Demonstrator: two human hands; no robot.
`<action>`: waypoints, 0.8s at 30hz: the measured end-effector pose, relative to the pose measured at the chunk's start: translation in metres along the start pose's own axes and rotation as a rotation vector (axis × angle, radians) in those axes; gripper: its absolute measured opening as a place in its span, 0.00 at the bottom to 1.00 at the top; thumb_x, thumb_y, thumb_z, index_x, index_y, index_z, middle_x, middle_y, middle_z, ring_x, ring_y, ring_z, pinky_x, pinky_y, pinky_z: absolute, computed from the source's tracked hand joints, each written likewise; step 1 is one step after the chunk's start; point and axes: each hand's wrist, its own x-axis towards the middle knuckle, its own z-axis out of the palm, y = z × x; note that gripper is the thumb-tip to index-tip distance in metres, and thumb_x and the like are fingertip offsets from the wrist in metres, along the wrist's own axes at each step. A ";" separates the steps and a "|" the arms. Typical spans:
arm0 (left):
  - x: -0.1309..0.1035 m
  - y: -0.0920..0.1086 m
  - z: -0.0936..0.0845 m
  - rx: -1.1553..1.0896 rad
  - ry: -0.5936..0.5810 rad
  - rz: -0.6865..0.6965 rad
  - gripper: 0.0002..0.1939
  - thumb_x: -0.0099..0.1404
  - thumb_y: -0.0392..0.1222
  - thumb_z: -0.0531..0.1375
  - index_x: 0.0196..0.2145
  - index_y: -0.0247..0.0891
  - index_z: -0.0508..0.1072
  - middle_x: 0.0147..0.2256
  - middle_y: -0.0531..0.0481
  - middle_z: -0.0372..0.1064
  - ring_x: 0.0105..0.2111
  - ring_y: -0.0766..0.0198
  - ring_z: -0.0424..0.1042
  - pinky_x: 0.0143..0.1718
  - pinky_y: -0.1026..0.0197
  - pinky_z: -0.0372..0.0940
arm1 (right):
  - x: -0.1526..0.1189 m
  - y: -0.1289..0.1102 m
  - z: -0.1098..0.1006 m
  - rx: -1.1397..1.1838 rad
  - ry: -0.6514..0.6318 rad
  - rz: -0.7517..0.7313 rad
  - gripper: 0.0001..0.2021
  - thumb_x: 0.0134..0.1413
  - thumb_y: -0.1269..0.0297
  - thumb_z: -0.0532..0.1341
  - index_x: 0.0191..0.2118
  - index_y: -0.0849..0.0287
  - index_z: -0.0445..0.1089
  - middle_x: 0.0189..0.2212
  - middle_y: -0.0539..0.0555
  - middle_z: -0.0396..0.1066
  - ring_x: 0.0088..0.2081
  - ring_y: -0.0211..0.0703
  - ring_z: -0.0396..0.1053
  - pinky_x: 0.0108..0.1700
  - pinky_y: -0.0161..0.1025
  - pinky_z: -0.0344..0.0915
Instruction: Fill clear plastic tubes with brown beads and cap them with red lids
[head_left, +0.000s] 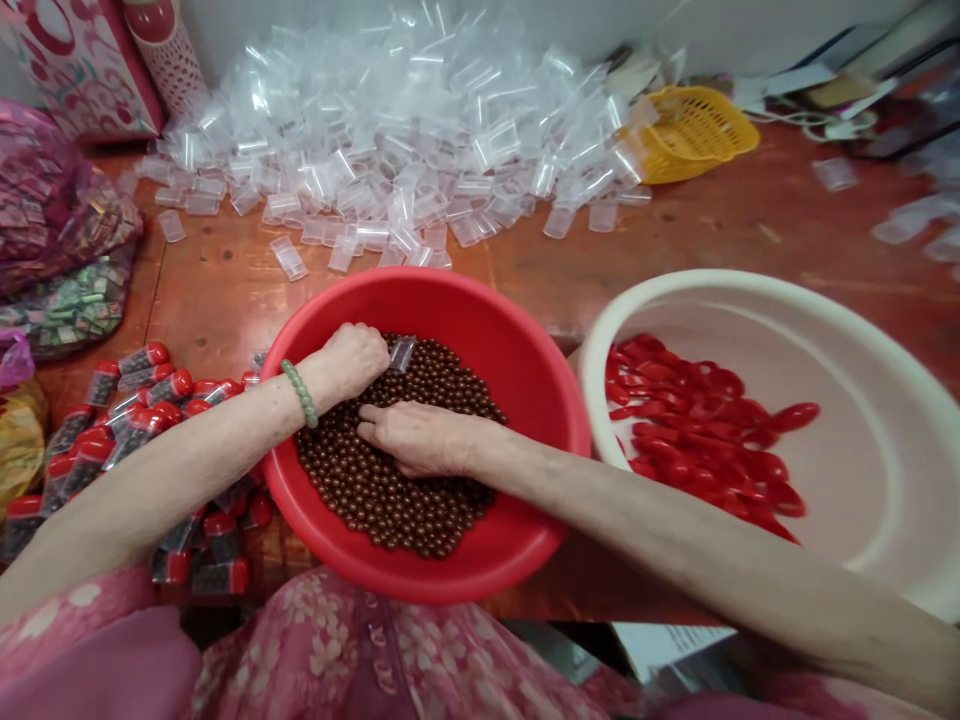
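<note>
Inside a red plastic basin (480, 300), small shiny brown balls (427, 520) lie heaped, and both hands are among them. My left hand (352, 362), with a green bead bracelet at the wrist, is closed at the far side of the heap. A small clear plastic container (403, 353) shows at its fingertips; the grip itself is partly hidden. Nearer to me, my right hand (420, 438) rests on the balls with its fingers curled down and together. Whatever those fingers may hold is hidden from view.
Empty clear containers (390, 150) are piled at the back beside a yellow basket (694, 135). A white basin (862, 400) of red plastic caps (697, 430) stands right. Filled red-capped containers (142, 420) lie left, below plastic bags (60, 230) of small packets.
</note>
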 end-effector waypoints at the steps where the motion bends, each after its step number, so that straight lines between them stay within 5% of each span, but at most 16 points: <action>1: 0.001 0.000 0.001 0.001 0.002 0.015 0.15 0.64 0.26 0.49 0.42 0.22 0.73 0.41 0.28 0.73 0.41 0.48 0.74 0.38 0.54 0.65 | 0.000 -0.001 0.000 0.083 0.003 -0.020 0.16 0.51 0.75 0.58 0.48 0.66 0.70 0.45 0.62 0.71 0.36 0.48 0.75 0.39 0.43 0.70; 6: -0.005 -0.008 -0.014 0.007 -0.027 0.106 0.13 0.62 0.29 0.54 0.42 0.28 0.73 0.38 0.35 0.76 0.39 0.51 0.75 0.38 0.56 0.65 | -0.004 0.001 0.001 0.522 0.116 -0.064 0.21 0.50 0.74 0.63 0.53 0.66 0.69 0.50 0.60 0.72 0.51 0.48 0.70 0.55 0.42 0.64; 12: -0.040 -0.010 -0.051 0.083 -0.198 0.220 0.08 0.61 0.31 0.57 0.37 0.32 0.75 0.37 0.40 0.77 0.37 0.54 0.75 0.37 0.58 0.65 | -0.027 0.009 -0.008 0.757 0.202 -0.053 0.19 0.54 0.65 0.64 0.52 0.63 0.69 0.47 0.56 0.74 0.45 0.42 0.72 0.50 0.39 0.66; 16: -0.056 -0.001 -0.039 0.094 -0.229 0.307 0.13 0.63 0.25 0.52 0.35 0.31 0.76 0.38 0.40 0.77 0.36 0.57 0.75 0.36 0.59 0.65 | -0.045 0.013 -0.013 0.718 0.243 -0.016 0.17 0.54 0.71 0.63 0.50 0.62 0.70 0.47 0.56 0.73 0.49 0.42 0.70 0.54 0.39 0.63; 21: -0.055 0.018 -0.014 -0.122 -0.176 0.409 0.13 0.60 0.23 0.54 0.25 0.34 0.74 0.27 0.43 0.76 0.27 0.60 0.73 0.33 0.59 0.64 | -0.064 0.021 -0.013 0.660 0.262 0.050 0.19 0.51 0.79 0.57 0.50 0.60 0.69 0.46 0.55 0.73 0.47 0.42 0.70 0.52 0.40 0.64; 24: -0.053 0.028 -0.012 -0.275 -0.245 0.486 0.09 0.57 0.25 0.58 0.30 0.36 0.74 0.28 0.46 0.76 0.28 0.60 0.72 0.33 0.61 0.65 | -0.072 0.026 -0.010 0.660 0.309 0.080 0.16 0.53 0.76 0.57 0.48 0.60 0.69 0.43 0.55 0.73 0.45 0.42 0.70 0.49 0.39 0.65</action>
